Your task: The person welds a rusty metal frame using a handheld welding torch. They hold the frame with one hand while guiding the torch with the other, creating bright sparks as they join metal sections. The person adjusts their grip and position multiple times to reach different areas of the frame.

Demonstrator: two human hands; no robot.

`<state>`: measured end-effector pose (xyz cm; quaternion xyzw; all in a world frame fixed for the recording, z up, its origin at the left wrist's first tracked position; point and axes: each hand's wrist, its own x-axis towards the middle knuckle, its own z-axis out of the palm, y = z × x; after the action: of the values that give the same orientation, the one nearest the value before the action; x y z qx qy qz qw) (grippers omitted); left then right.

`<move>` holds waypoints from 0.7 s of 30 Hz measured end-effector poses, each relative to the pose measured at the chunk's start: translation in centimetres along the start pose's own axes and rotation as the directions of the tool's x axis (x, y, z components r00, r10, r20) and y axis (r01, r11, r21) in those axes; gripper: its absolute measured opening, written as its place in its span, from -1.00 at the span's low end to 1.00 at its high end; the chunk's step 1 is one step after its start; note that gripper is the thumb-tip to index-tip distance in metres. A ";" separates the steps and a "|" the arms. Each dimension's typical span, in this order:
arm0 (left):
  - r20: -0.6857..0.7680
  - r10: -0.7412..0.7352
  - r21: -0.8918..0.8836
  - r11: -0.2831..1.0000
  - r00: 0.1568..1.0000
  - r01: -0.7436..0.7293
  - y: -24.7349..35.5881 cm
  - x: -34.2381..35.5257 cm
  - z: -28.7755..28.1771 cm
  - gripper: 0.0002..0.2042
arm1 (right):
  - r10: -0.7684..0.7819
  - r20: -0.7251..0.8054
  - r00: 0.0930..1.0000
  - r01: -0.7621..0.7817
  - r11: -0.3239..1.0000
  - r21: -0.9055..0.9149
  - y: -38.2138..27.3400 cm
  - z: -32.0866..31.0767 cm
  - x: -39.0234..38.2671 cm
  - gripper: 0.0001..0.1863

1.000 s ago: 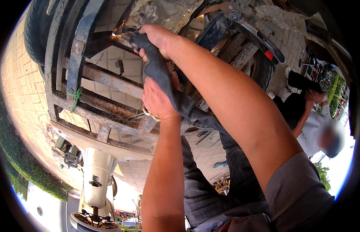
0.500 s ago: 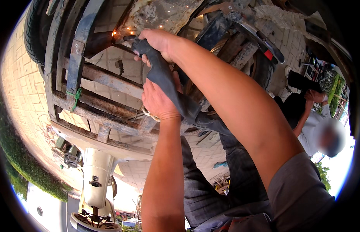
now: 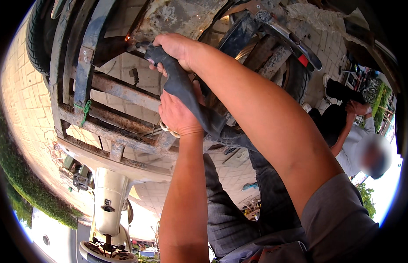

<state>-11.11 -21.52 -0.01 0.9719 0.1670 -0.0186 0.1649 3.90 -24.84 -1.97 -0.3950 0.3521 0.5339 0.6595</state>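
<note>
My right hand (image 3: pixel 174 49) is closed around the head end of a dark grey, sleeved welding torch (image 3: pixel 181 83), thumb along its top. My left hand (image 3: pixel 180 111) wraps the torch lower down, its fingers partly hidden behind the sleeve. A bracelet circles my left wrist. The torch's narrow nozzle points left at the corner of a rusty sheet-metal panel (image 3: pixel 177 22), where an orange glow shows beside a dark bar. From my hands the torch's sleeve runs back toward my legs, passing behind my right forearm.
A rusty metal frame (image 3: pixel 125 92) with several bars spans the left, a green tie (image 3: pixel 85 111) knotted on it. Tyres (image 3: pixel 37 41) stand at far left and behind my right arm. A pale scooter body (image 3: pixel 109 197) is below left. Another person (image 3: pixel 359 140) sits at right, hands together.
Both hands and the torch have shifted very slightly left. The bright sparks around the nozzle have dwindled to a small glow.
</note>
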 end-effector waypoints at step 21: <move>0.029 0.016 -0.060 0.998 0.999 -0.014 0.5 0.2 -1.1 -0.65 | -0.007 0.012 1.000 0.007 1.000 -0.028 0.0 0.1 0.0 -0.70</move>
<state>-10.75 -21.59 1.14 0.9673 0.1578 -0.0267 0.1966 3.87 -24.73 -1.95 -0.4024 0.3393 0.5388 0.6577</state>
